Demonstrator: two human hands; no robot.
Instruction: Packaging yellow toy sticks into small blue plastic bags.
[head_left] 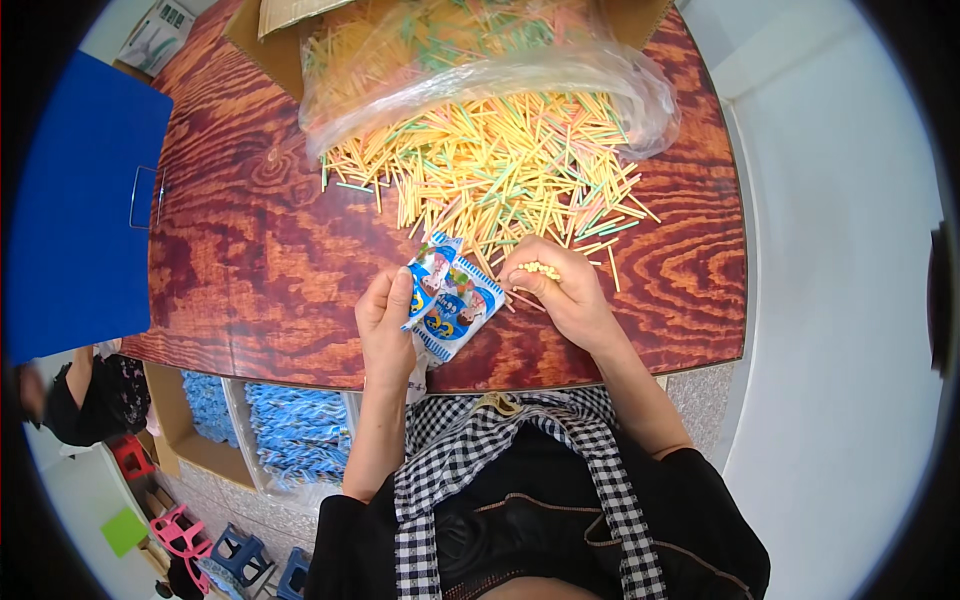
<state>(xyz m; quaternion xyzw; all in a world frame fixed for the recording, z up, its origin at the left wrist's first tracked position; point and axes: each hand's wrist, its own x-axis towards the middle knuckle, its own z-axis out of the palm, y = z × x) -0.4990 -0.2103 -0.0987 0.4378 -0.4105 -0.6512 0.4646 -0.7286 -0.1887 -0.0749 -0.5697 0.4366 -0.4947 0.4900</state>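
Observation:
My left hand [385,318] is closed on a small blue-and-white printed packet [460,310] near the table's front edge. Several layers of packet seem to overlap there; I cannot tell how many. Just right of it, my right hand [560,290] grips a bundle of thin pale yellow sticks [538,270], their ends showing between the fingers. Beyond both hands spreads a heap of loose thin sticks [500,170], mostly yellow with some pink and green. They spill from a clear plastic bag [640,100].
The bag lies in an open cardboard box [265,50] at the far side of the wood-patterned table [250,250]. A blue panel [80,210] stands at the left. Below the table edge, a box holds many blue packets [298,425]. Another person [95,395] and low stools [240,555] are at lower left.

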